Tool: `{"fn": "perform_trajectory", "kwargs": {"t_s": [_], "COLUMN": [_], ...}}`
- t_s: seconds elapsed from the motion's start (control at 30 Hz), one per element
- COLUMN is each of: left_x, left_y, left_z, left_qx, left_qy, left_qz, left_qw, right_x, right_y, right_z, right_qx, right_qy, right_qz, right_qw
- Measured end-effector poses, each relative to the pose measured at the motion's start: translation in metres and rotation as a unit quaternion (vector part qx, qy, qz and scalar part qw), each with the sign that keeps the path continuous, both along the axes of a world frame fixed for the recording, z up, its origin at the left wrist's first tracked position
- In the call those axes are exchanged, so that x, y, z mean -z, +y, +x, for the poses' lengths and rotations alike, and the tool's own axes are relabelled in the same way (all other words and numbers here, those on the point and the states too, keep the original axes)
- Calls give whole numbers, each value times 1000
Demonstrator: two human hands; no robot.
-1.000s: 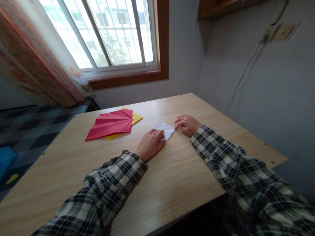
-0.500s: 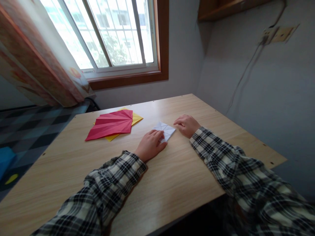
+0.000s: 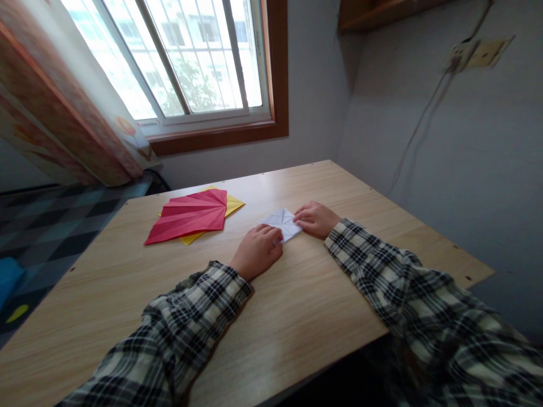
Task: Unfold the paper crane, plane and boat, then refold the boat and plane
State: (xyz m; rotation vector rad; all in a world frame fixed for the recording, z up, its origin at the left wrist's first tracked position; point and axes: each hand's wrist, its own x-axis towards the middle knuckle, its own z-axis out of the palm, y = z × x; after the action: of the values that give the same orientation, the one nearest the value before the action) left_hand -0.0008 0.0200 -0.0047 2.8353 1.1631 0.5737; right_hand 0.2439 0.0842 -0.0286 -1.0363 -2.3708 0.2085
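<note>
A small white folded paper (image 3: 282, 221) with crease lines lies flat on the wooden table (image 3: 297, 316). My left hand (image 3: 257, 250) rests on its near left corner, fingers pressing the paper down. My right hand (image 3: 314, 218) touches its right edge, fingertips on the paper. Both sleeves are plaid.
A creased red paper (image 3: 189, 219) lies on a yellow sheet (image 3: 235, 204) at the table's left rear. A window (image 3: 186, 56) with a curtain (image 3: 63, 124) is behind. The wall stands close on the right, with a socket and cable (image 3: 475, 53). The table's right edge is near my right elbow.
My right hand has slid left onto the white paper's right edge. My left hand has stayed on the near corner.
</note>
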Motion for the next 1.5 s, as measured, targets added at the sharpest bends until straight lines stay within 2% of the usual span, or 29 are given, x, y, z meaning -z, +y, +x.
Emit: {"fn": "perform_trajectory", "kwargs": {"t_s": [0.23, 0.43, 0.73, 0.9, 0.97, 1.1, 1.3, 1.4, 1.5], "left_x": [2, 2, 3, 4, 3, -1, -4, -1, 2], "left_y": [1, 5, 7, 6, 6, 3, 2, 5, 7], "left_z": [-2, -4, -7, -7, -6, -5, -7, -9, -10], "left_qx": [-5, -37, -1, -62, -92, -141, -151, -147, -146], "left_qy": [-21, -32, 1, -2, -27, -102, -202, -265, -308], "left_qz": [-13, -47, 0, 13, 15, 4, -13, -20, -20], "left_qw": [1000, 998, 1000, 998, 995, 985, 968, 953, 940], "right_x": [0, -4, -8, -12, -14, -15, -7, -2, 2], "right_y": [0, -4, -9, -10, -10, -9, -5, 2, 8], "right_z": [0, -3, -6, -7, -5, -4, -6, -7, -9], "right_qx": [-15, -36, -28, -19, -21, 17, 19, 14, -27], "right_qy": [17, 28, 49, 112, 126, 177, 284, 350, 417], "right_qz": [-2, -2, -45, -56, -56, -61, -159, -215, -258], "right_qw": [1000, 999, 997, 992, 990, 982, 945, 912, 871]}}
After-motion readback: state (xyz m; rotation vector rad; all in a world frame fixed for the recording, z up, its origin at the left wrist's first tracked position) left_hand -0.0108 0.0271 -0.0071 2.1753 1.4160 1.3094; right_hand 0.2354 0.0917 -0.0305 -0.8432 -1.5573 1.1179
